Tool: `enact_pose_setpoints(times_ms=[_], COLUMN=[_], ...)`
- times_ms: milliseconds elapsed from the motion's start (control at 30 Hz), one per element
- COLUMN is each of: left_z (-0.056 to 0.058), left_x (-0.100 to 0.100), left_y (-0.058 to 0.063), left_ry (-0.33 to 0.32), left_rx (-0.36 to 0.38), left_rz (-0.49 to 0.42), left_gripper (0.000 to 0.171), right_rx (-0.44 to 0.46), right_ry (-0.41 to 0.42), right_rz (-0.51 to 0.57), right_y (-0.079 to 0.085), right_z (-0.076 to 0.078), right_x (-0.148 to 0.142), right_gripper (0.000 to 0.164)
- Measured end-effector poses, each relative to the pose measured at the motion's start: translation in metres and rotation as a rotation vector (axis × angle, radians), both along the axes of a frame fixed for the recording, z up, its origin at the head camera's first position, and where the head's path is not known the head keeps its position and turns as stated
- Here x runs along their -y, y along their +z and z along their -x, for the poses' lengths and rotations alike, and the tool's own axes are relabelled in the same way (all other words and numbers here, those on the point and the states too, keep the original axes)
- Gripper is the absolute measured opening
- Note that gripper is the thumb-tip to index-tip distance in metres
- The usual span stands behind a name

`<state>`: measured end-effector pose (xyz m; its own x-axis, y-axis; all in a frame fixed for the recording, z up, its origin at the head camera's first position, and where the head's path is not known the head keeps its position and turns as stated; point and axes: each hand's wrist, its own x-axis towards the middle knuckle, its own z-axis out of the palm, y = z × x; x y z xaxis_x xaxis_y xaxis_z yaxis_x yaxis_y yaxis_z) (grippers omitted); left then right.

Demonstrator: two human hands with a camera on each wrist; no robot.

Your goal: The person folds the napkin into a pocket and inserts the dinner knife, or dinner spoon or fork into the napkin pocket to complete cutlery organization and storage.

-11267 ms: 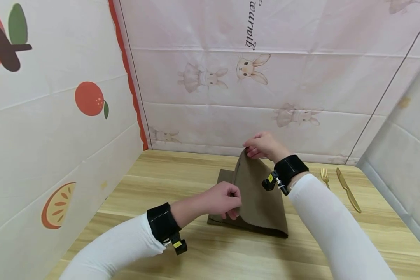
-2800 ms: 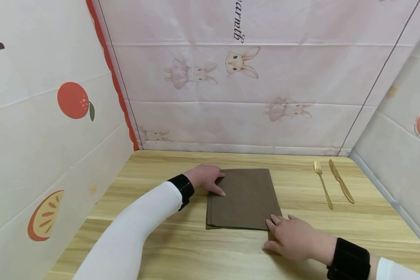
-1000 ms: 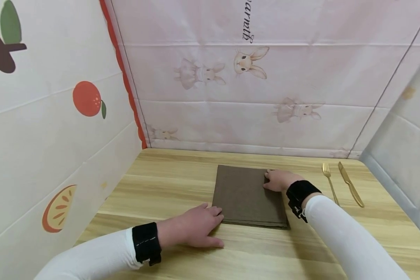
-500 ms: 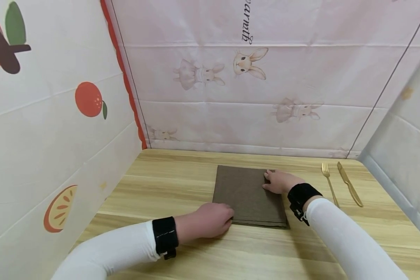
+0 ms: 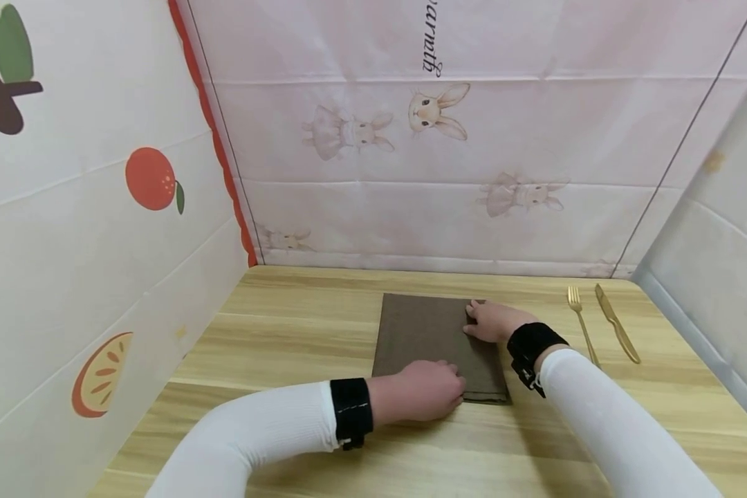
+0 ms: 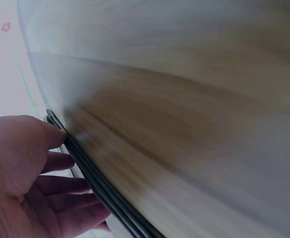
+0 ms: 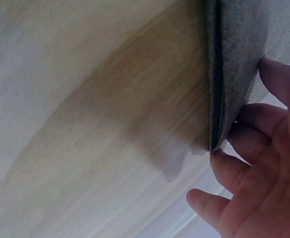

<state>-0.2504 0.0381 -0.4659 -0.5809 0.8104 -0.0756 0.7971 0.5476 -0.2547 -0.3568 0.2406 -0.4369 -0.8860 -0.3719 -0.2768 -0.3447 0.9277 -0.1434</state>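
My left hand (image 5: 420,391): at the near edge of the brown folded cloth (image 5: 423,328), thumb touching its stacked layers, fingers loose.
Folded cloth: flat on the wooden table (image 5: 299,325), one hand of mine at its near edge, the other at its far right corner.
My right hand (image 5: 498,322): fingers relaxed, touching that corner.
Gold fork (image 5: 577,308): right of my right hand.
Gold knife (image 5: 614,321): just beside the fork, farther right.
Rabbit-printed sheet (image 5: 348,62): behind the table's far edge.
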Motion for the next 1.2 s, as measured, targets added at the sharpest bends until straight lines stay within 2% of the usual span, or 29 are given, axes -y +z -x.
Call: enact_pose_setpoints(times_ms=[367,700,900,1200], left_z=[-0.003,-0.009,-0.011,-0.006], left_x=[-0.045,-0.076,-0.081,-0.078], left_y=[0.007,0.007,0.006,0.005], left_ry=[-0.017,-0.03,-0.015,-0.045], left_rx=[-0.005,-0.095,-0.103,-0.119], left_rz=[0.023,0.065,0.101,0.053], left_gripper=[0.023,0.018,0.014,0.017], right_rx=[0.003,-0.001,-0.006,-0.023], right_ry=[0.016,0.048,0.054,0.075], right_rz=[0.001,-0.03,-0.019,-0.007], right_y=[0.0,0.0,0.002,0.002], right_z=[0.003,0.007,0.005,0.004], right_x=[0.001,0.0,-0.002,-0.003], right_gripper=[0.064,0.064,0.064,0.063])
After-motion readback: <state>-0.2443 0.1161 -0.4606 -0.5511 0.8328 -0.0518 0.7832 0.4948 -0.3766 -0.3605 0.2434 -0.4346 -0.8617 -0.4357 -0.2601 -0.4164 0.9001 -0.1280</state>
